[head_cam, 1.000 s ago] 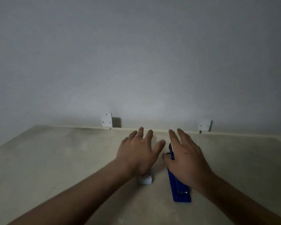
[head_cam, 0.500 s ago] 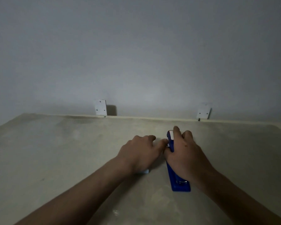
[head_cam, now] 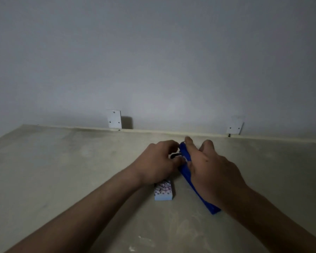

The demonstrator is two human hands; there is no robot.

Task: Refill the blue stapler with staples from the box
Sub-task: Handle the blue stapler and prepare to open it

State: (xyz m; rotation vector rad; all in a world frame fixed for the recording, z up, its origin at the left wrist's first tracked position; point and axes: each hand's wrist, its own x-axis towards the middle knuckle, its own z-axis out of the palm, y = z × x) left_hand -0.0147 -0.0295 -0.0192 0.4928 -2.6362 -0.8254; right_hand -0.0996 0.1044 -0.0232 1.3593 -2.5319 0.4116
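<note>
The blue stapler [head_cam: 187,178] lies on the beige table [head_cam: 62,170], pointing away from me and tilted slightly left. My right hand [head_cam: 212,170] rests over its top, index finger along the front end, gripping it. My left hand [head_cam: 159,161] has its fingers curled at the stapler's front left side, touching a dark part there. A small white staple box [head_cam: 163,192] with a pink and dark print lies just under my left wrist, left of the stapler. Most of the stapler's middle is hidden by my right hand.
The table meets a plain grey wall at its far edge. Two white metal brackets [head_cam: 114,119] [head_cam: 234,127] stand up against the wall behind the table. The light is dim.
Both hands closed from flat on the table onto the stapler. The stapler's front has swung left and risen a little. My left hand shifted off the staple box, which now shows more.
</note>
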